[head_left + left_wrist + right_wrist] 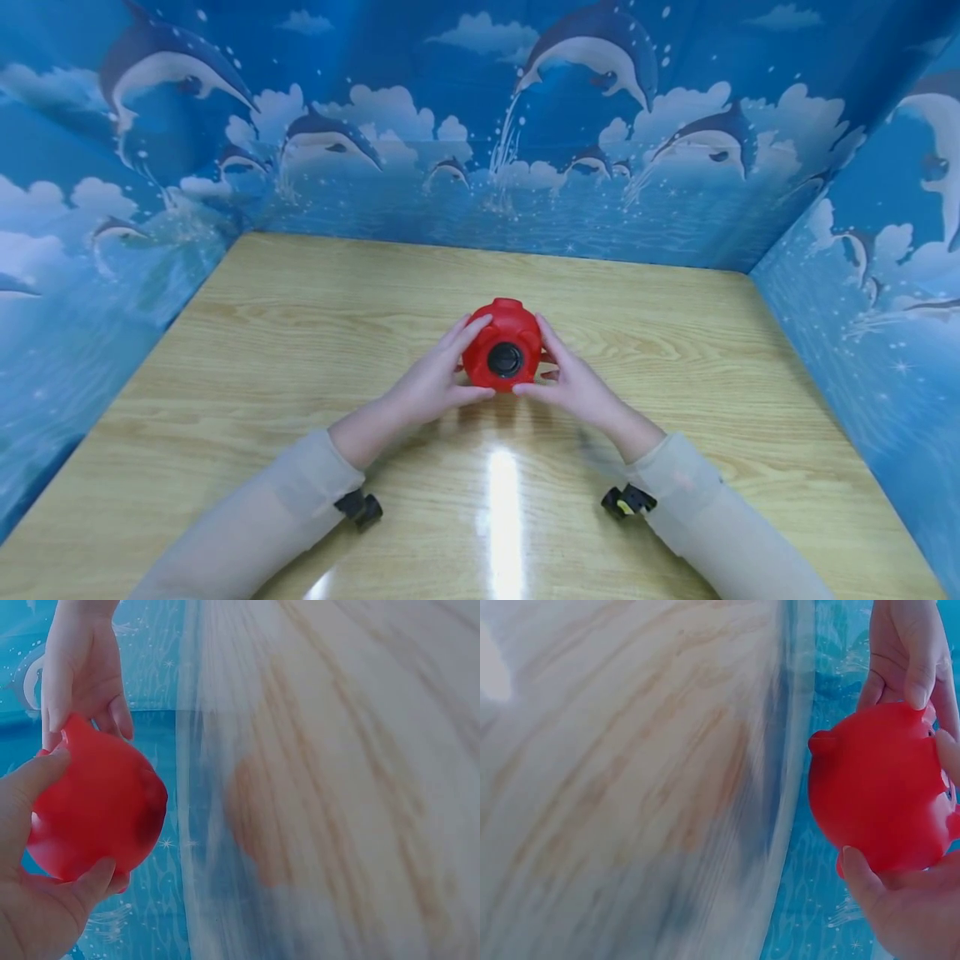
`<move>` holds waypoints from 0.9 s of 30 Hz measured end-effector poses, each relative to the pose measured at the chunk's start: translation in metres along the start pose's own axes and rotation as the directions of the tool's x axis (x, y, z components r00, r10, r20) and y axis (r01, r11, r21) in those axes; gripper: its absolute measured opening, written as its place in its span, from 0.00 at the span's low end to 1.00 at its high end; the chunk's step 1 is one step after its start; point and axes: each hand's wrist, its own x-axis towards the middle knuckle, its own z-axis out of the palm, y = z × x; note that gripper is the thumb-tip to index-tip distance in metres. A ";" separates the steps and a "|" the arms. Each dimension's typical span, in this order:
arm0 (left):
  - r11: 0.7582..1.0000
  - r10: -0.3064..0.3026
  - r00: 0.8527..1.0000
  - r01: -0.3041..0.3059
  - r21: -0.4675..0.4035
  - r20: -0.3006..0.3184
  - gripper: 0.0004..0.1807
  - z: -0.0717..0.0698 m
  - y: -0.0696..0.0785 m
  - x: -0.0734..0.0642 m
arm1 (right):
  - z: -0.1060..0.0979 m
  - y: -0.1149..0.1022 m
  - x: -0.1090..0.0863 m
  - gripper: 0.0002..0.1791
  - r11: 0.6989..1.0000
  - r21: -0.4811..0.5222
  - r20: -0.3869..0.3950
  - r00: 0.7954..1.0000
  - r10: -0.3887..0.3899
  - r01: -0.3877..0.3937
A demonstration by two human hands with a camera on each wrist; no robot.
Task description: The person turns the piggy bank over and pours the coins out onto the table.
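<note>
A round, glossy red piggy bank [483,327] with small stubs on its body is held between both hands, just above the wooden table. Its round black plug [506,360] faces the head camera. My left hand [429,381] grips the left side, thumb low and fingers higher up. On the opposite side my right hand [576,385] holds it with the thumb near the bottom and fingers spread around the side. In the right wrist view, the red body [877,787] sits between both hands; its far side is partly covered by fingers.
The wood-grain table [300,333] extends around the hands, with a bright light reflection near the front. Blue dolphin-print cloth [420,192] stands behind and along both sides. Black wrist devices [360,508] are at the sleeve cuffs.
</note>
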 end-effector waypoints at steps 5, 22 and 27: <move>1.000 0.014 1.000 -0.014 -0.016 -0.009 0.52 -0.001 0.000 0.000 | 0.002 0.001 0.001 0.60 0.996 -0.089 0.010 1.000 -0.019 0.020; 1.000 -0.004 1.000 0.004 -0.010 0.002 0.52 0.000 -0.001 0.000 | 0.005 -0.004 -0.003 0.56 0.992 -0.119 -0.004 0.999 -0.033 0.032; 1.000 -0.024 1.000 0.025 -0.019 0.015 0.51 -0.001 0.000 0.001 | 0.005 -0.034 -0.010 0.53 0.995 -0.096 -0.003 1.000 -0.004 0.004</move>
